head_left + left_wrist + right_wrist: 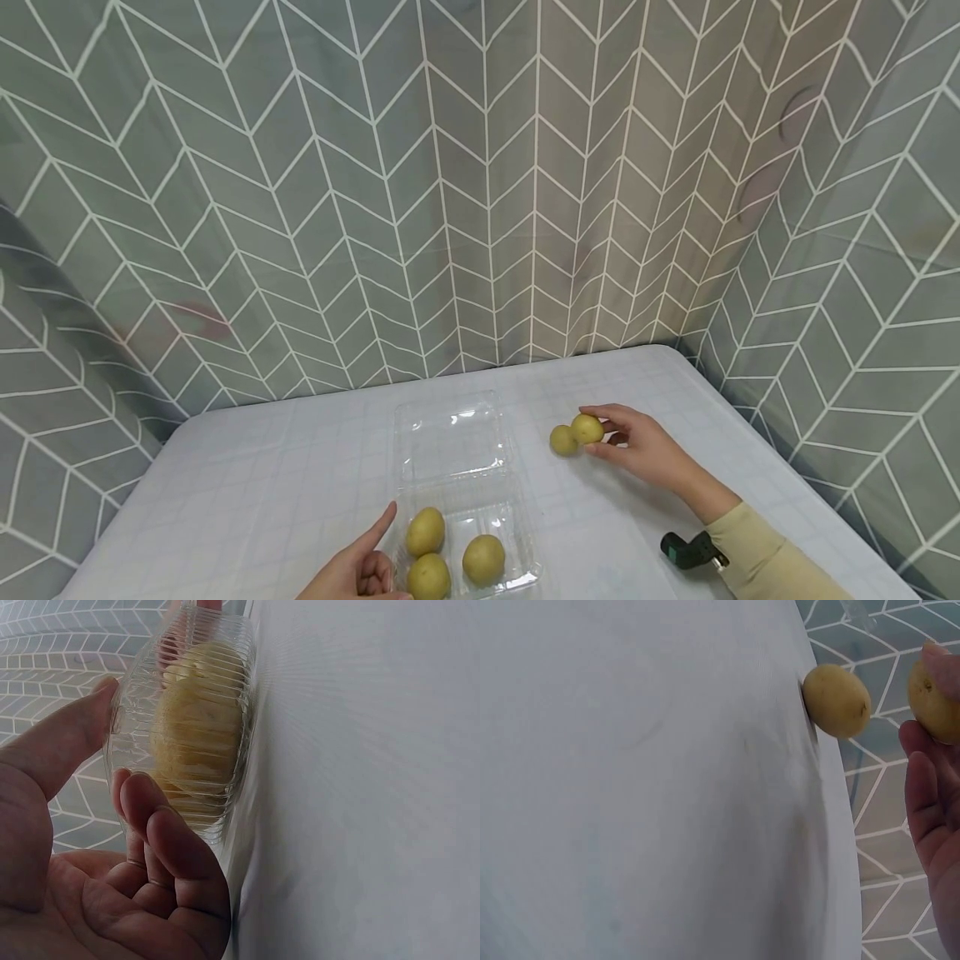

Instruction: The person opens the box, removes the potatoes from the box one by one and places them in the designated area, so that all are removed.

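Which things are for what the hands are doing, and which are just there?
Probably for the job:
left hand, touching the box
right hand, holding one yellow thing
four more yellow things

Just there:
black gadget
white cloth
curtain

Gap between container (pixel 471 492) and loose potato (pixel 562 441)

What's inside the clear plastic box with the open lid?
The clear plastic box holds three round yellow fruits or potatoes: two on the left, one on the right. Whatever is directly beneath them is covered, so I can't see that.
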`<control>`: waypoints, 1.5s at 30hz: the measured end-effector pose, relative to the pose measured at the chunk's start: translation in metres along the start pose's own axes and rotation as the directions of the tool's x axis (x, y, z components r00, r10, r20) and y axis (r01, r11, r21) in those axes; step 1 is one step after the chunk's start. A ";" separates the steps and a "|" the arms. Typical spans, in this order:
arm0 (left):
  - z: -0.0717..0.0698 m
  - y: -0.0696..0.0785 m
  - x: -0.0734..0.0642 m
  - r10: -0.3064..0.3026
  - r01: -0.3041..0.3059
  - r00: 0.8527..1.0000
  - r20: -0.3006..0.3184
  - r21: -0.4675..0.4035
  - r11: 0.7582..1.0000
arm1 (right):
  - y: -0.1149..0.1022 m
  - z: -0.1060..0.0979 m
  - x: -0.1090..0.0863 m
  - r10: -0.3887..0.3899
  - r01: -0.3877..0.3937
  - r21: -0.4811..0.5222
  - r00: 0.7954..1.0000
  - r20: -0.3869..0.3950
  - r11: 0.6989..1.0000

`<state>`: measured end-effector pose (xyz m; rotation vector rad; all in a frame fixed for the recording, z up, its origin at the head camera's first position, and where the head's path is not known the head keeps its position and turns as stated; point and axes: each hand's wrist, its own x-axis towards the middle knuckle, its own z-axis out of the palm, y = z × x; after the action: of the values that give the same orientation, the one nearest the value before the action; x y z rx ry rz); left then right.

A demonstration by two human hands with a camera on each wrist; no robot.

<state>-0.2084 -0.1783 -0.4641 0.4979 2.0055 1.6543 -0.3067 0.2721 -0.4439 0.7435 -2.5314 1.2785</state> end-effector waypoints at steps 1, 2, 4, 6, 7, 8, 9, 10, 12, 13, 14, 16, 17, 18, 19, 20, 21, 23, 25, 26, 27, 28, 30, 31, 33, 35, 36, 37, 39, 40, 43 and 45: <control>0.000 0.000 0.000 -0.001 0.001 1.000 -0.001 -0.003 1.000 | 0.001 -0.001 0.000 0.003 -0.003 -0.013 1.000 -0.008 1.000; 0.000 0.000 0.000 0.000 0.000 1.000 0.000 -0.001 1.000 | 0.003 -0.001 0.000 0.005 -0.006 -0.023 1.000 -0.015 1.000; 0.000 0.000 0.001 -0.001 0.001 1.000 -0.004 0.004 1.000 | 0.007 -0.003 -0.001 0.012 -0.013 -0.039 1.000 -0.025 0.999; 0.000 0.000 0.001 -0.003 0.003 1.000 -0.006 0.014 1.000 | 0.010 -0.004 -0.001 0.027 -0.028 -0.053 0.999 -0.033 0.998; 0.000 -0.001 0.002 -0.006 0.007 1.000 -0.010 0.018 1.000 | 0.012 -0.004 -0.001 0.037 -0.039 -0.061 0.999 -0.034 0.997; 0.000 -0.001 0.002 -0.007 0.007 1.000 -0.011 0.023 1.000 | 0.013 -0.005 -0.001 0.047 -0.049 -0.068 0.998 -0.037 0.996; 0.000 -0.001 0.002 -0.010 0.010 1.000 -0.013 0.025 1.000 | 0.014 -0.005 -0.001 0.058 -0.061 -0.075 0.997 -0.040 0.995; 0.000 0.000 0.002 -0.011 0.011 1.000 -0.012 0.027 1.000 | 0.015 -0.006 -0.001 0.070 -0.074 -0.083 0.996 -0.046 0.994; 0.000 -0.001 0.002 -0.010 0.010 1.000 -0.012 0.029 1.000 | 0.017 -0.007 -0.001 0.094 -0.099 -0.096 0.994 -0.055 0.990; 0.000 -0.001 0.002 -0.009 0.010 1.000 -0.012 0.029 1.000 | 0.018 -0.008 -0.002 0.103 -0.109 -0.105 0.993 -0.061 0.988; 0.000 -0.001 0.002 -0.008 0.008 1.000 -0.011 0.030 1.000 | 0.019 -0.009 -0.002 0.113 -0.120 -0.109 0.991 -0.067 0.987; 0.000 0.000 0.001 -0.007 0.007 1.000 -0.009 0.029 1.000 | 0.022 -0.010 -0.002 0.133 -0.141 -0.115 0.988 -0.078 0.983; 0.000 0.000 0.001 -0.007 0.007 1.000 -0.010 0.028 1.000 | 0.023 -0.011 -0.003 0.143 -0.152 -0.119 0.986 -0.082 0.981; 0.000 0.000 0.002 -0.009 0.009 1.000 -0.010 0.026 1.000 | 0.025 -0.012 -0.003 0.154 -0.164 -0.119 0.984 -0.086 0.979; 0.000 0.000 0.002 -0.010 0.010 1.000 -0.011 0.026 1.000 | 0.026 -0.013 -0.003 0.168 -0.178 -0.116 0.982 -0.090 0.977; 0.000 0.000 0.002 -0.009 0.009 1.000 -0.011 0.027 1.000 | 0.027 -0.014 -0.004 0.184 -0.194 -0.112 0.979 -0.094 0.975; 0.000 0.000 0.002 -0.010 0.010 1.000 -0.011 0.025 1.000 | 0.028 -0.015 -0.004 0.198 -0.208 -0.107 0.975 -0.096 0.972; -0.001 -0.001 0.002 -0.001 0.001 1.000 -0.008 0.029 1.000 | 0.030 -0.017 -0.006 0.223 -0.233 -0.102 0.970 -0.101 0.967; -0.001 -0.002 0.002 0.011 -0.011 1.000 -0.001 0.032 0.999 | 0.033 -0.017 -0.006 0.247 -0.256 -0.090 0.964 -0.101 0.963; -0.001 -0.002 0.002 0.017 -0.017 1.000 0.002 0.033 0.999 | 0.034 -0.018 -0.007 0.256 -0.264 -0.085 0.962 -0.100 0.961; -0.001 -0.002 0.002 0.021 -0.021 1.000 0.004 0.034 0.999 | 0.035 -0.018 -0.007 0.263 -0.271 -0.082 0.960 -0.098 0.959; -0.001 -0.002 0.001 0.027 -0.027 1.000 0.008 0.036 0.999 | 0.036 -0.018 -0.007 0.262 -0.270 -0.082 0.961 -0.093 0.959; -0.001 -0.003 0.001 0.027 -0.027 1.000 0.005 0.034 0.999 | 0.038 -0.018 -0.008 0.273 -0.279 -0.082 0.958 -0.085 0.957; -0.001 -0.003 0.001 0.028 -0.028 1.000 0.005 0.036 0.999 | 0.039 -0.018 -0.008 0.277 -0.283 -0.084 0.957 -0.083 0.955; -0.001 -0.002 0.001 0.021 -0.021 1.000 -0.001 0.035 0.999 | 0.041 -0.018 -0.008 0.279 -0.286 -0.097 0.957 -0.077 0.953; -0.001 -0.002 0.001 0.011 -0.011 1.000 -0.007 0.034 0.999 | 0.042 -0.018 -0.009 0.285 -0.292 -0.104 0.955 -0.078 0.951; 0.000 -0.001 0.001 0.005 -0.005 1.000 -0.010 0.035 0.999 | 0.043 -0.018 -0.009 0.281 -0.288 -0.109 0.957 -0.074 0.951; 0.000 -0.001 0.001 -0.001 0.002 1.000 -0.013 0.036 0.999 | 0.043 -0.018 -0.009 0.278 -0.285 -0.114 0.958 -0.070 0.952; 0.000 0.000 0.001 -0.011 0.011 1.000 -0.017 0.034 0.999 | 0.044 -0.019 -0.009 0.279 -0.286 -0.118 0.958 -0.066 0.951; 0.000 0.001 0.001 -0.013 0.013 1.000 -0.017 0.035 0.999 | 0.044 -0.019 -0.009 0.281 -0.286 -0.120 0.958 -0.061 0.951; 0.000 0.001 0.000 -0.023 0.023 1.000 -0.021 0.037 0.999 | 0.044 -0.019 -0.009 0.289 -0.293 -0.135 0.956 -0.047 0.947; 0.001 0.001 0.000 -0.028 0.029 0.999 -0.026 0.042 0.999 | 0.045 -0.019 -0.009 0.292 -0.295 -0.146 0.956 -0.041 0.944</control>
<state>-0.2081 -0.1775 -0.4630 0.4632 2.0600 1.6122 -0.3230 0.3124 -0.4671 0.3291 -2.7629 1.1480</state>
